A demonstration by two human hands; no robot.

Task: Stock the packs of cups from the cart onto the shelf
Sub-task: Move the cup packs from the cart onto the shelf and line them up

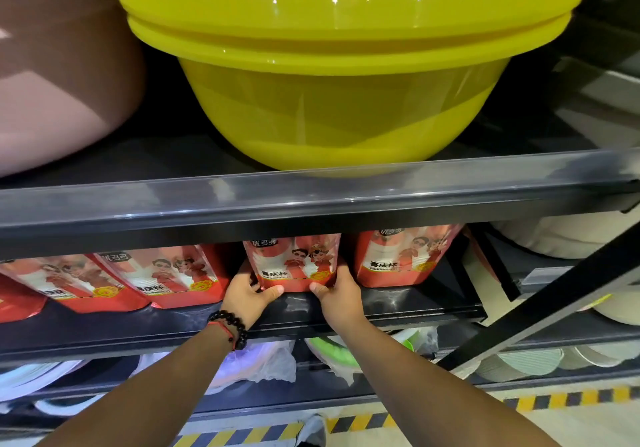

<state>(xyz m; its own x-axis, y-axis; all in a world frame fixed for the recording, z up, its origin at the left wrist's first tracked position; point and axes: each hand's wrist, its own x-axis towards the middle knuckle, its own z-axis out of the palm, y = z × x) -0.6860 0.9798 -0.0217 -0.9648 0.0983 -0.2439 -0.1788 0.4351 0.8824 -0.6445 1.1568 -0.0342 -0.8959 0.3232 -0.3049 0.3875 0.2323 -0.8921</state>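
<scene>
A red pack of cups with cartoon figures stands upright on the dark middle shelf. My left hand grips its lower left corner and my right hand grips its lower right corner, thumbs on the front. A second red pack stands upright just to its right. Two more packs lean to the left of it, and part of another shows at the far left edge. The upper shelf's front rail hides the tops of the packs. The cart is not in view.
Stacked yellow basins and a pink basin sit on the upper shelf, whose grey rail overhangs the packs. Plates and bagged ware fill the lower shelf. A dark diagonal brace crosses at right. Yellow-black floor tape runs below.
</scene>
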